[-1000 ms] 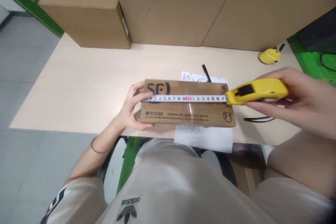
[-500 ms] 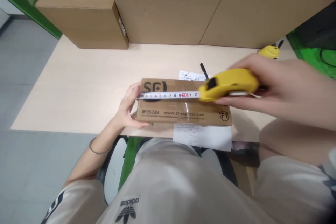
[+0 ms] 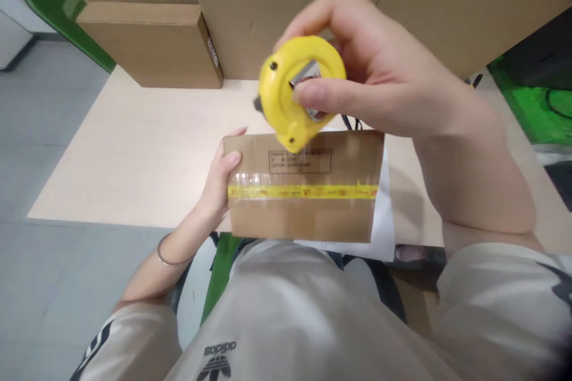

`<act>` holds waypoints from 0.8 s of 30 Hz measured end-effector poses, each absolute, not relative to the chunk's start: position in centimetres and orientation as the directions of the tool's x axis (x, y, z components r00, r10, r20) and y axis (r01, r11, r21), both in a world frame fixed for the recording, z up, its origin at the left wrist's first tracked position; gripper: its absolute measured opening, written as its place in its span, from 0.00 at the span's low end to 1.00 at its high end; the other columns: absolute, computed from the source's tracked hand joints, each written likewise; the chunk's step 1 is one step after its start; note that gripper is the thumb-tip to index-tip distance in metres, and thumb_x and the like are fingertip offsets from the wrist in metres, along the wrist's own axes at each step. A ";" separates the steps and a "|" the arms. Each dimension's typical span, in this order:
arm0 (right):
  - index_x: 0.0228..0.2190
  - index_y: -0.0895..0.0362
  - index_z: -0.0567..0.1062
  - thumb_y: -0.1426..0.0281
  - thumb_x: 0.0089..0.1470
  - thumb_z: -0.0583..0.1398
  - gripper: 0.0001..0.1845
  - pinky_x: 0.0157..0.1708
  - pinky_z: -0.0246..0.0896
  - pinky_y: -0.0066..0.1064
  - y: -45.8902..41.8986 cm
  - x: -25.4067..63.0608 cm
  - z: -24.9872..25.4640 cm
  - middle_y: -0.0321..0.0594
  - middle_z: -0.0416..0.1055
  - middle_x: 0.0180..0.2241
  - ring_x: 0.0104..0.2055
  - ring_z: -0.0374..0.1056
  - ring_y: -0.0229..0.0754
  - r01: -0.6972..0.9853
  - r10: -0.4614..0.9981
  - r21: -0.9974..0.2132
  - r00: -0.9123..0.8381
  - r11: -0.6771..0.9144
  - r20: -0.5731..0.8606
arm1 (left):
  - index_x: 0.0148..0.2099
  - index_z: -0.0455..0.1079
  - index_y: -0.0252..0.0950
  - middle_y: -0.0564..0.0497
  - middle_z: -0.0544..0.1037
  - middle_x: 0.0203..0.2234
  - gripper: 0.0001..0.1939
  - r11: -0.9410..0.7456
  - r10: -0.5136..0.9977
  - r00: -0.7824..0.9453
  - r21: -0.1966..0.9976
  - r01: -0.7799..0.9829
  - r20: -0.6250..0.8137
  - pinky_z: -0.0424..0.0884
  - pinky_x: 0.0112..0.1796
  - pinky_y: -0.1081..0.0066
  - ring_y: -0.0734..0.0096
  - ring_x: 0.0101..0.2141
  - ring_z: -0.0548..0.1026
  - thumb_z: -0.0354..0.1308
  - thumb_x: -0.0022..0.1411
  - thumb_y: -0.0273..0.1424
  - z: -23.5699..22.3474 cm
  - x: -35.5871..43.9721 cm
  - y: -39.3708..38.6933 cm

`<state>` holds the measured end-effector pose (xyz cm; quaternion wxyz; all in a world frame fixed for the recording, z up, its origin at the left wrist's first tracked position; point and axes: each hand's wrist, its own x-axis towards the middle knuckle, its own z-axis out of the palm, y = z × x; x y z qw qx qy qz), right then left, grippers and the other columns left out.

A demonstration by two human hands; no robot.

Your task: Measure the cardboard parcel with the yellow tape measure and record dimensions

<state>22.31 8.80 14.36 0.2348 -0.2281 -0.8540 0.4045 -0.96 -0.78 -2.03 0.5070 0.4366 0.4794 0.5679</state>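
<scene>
My left hand (image 3: 223, 175) grips the left end of a small brown cardboard box (image 3: 301, 217), thumb on its upper face. Yellow printed tape runs across that face, below a block of small print. Above the box's far edge, my right hand (image 3: 357, 65) is closed around a yellow tape measure (image 3: 279, 86), thumb on its side. The case's lower tip overlaps the box's far part in view; whether they touch I cannot tell. No long stretch of blade shows. A white sheet of paper (image 3: 384, 214) lies partly under the box.
Large cardboard boxes (image 3: 250, 24) line the back of the pale table (image 3: 98, 161), with a flatter carton (image 3: 152, 47) at the back left. Part of a black pen (image 3: 347, 122) shows behind the box. A green chair (image 3: 49, 12) stands beyond the left corner.
The long blade across the box is no longer visible. My right hand has moved left and up with the tape measure. The box has turned, so its yellow-taped face now shows.
</scene>
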 end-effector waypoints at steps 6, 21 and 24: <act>0.48 0.55 0.76 0.50 0.66 0.58 0.23 0.46 0.61 0.37 9.0 22.9 8.9 0.41 0.78 0.41 0.42 0.70 0.46 0.259 0.425 -0.672 -0.900 0.694 0.093 | 0.48 0.72 0.39 0.46 0.84 0.40 0.20 0.142 0.989 -0.012 0.965 -0.220 -0.149 0.81 0.46 0.57 0.51 0.44 0.83 0.59 0.66 0.50 -1.7 -0.4 1.4; 0.31 0.58 0.71 0.57 0.63 0.56 0.17 0.50 0.59 0.55 13.3 31.8 0.3 0.59 0.75 0.34 0.45 0.70 0.63 0.964 0.988 -0.257 -0.103 0.071 -0.116 | 0.40 0.73 0.40 0.48 0.79 0.36 0.15 0.016 0.996 -0.086 0.997 -0.069 -0.022 0.73 0.43 0.58 0.55 0.41 0.77 0.59 0.56 0.44 -4.4 -1.5 4.9; 0.24 0.55 0.65 0.60 0.58 0.61 0.17 0.48 0.60 0.50 13.4 33.0 -2.6 0.57 0.75 0.33 0.43 0.70 0.59 0.936 0.962 -0.337 -0.177 0.100 -0.206 | 0.39 0.73 0.41 0.48 0.78 0.34 0.16 -0.015 0.997 -0.082 0.998 -0.053 0.011 0.71 0.38 0.59 0.57 0.37 0.75 0.60 0.53 0.46 -5.0 -1.7 5.6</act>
